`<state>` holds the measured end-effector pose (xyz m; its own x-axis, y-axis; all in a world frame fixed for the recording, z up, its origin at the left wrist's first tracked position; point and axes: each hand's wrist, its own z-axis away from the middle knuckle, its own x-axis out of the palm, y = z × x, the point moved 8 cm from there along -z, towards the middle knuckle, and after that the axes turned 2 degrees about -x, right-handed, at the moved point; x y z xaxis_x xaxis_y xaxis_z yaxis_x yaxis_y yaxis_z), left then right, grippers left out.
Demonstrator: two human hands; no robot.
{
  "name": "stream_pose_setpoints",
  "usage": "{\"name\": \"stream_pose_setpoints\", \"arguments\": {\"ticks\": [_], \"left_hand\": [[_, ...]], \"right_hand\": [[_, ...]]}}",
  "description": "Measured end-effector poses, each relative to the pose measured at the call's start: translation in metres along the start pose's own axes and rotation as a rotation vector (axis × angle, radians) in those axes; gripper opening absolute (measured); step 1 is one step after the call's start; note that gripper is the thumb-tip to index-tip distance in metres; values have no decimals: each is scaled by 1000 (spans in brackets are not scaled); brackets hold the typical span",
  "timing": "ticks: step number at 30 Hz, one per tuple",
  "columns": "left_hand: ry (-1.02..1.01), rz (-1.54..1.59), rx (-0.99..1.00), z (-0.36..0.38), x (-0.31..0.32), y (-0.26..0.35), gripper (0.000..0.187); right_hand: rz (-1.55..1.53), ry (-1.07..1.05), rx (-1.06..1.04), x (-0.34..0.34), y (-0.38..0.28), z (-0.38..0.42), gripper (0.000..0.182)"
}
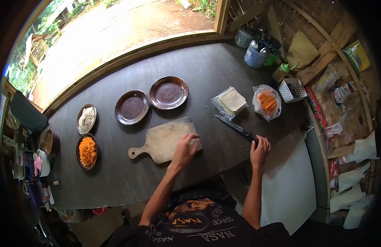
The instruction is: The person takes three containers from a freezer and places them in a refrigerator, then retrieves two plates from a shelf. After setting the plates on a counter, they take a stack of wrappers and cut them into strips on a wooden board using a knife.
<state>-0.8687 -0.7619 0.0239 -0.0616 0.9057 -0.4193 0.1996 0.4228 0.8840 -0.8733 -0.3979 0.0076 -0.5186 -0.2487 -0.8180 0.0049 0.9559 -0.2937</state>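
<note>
My left hand (186, 149) is over the right part of a wooden cutting board (165, 138), its fingers bent; whether it holds anything is hidden. Beside the board to the right, my right hand (260, 149) is at the handle end of a black knife (235, 126), which lies on the dark table with its blade pointing up and left. Whether those fingers grip the handle is unclear. Above the knife are a stack of pale square wrappers (231, 100) on plastic and a clear bag of carrot sticks (267, 103).
Two empty brown plates (132, 107) (169, 92) stand behind the board. At left are a bowl of orange pieces (88, 151) and a bowl of white food (87, 119). Utensil containers (254, 57), a squeeze bottle (281, 73) and a white basket (292, 90) stand back right.
</note>
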Motion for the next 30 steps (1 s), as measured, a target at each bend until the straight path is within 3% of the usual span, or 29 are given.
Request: {"name": "stream_pose_setpoints", "arguments": {"ticks": [2, 4, 6, 9, 16, 22, 24, 30], "left_hand": [[-62, -8, 102, -44, 40, 14, 19], [-77, -56, 208, -94, 71, 17, 21], [31, -55, 258, -148, 98, -1, 25], [87, -109, 184, -197, 113, -11, 29], [100, -293, 2, -216, 126, -13, 36], [204, -315, 13, -221, 118, -9, 27], [167, -154, -4, -224, 119, -14, 23], [190, -297, 119, -220, 110, 3, 12]], "right_hand": [[24, -179, -53, 4, 1, 2, 35], [41, -187, -50, -3, 0, 2, 34], [-6, -257, -10, -7, 0, 4, 29], [-73, -291, 26, -9, 12, 7, 29], [-148, -257, -61, -7, 2, 7, 40], [-113, -285, -54, 0, 2, -1, 36], [-119, -292, -56, 0, 3, -4, 34], [-133, -312, -60, -2, 5, -9, 33]]}}
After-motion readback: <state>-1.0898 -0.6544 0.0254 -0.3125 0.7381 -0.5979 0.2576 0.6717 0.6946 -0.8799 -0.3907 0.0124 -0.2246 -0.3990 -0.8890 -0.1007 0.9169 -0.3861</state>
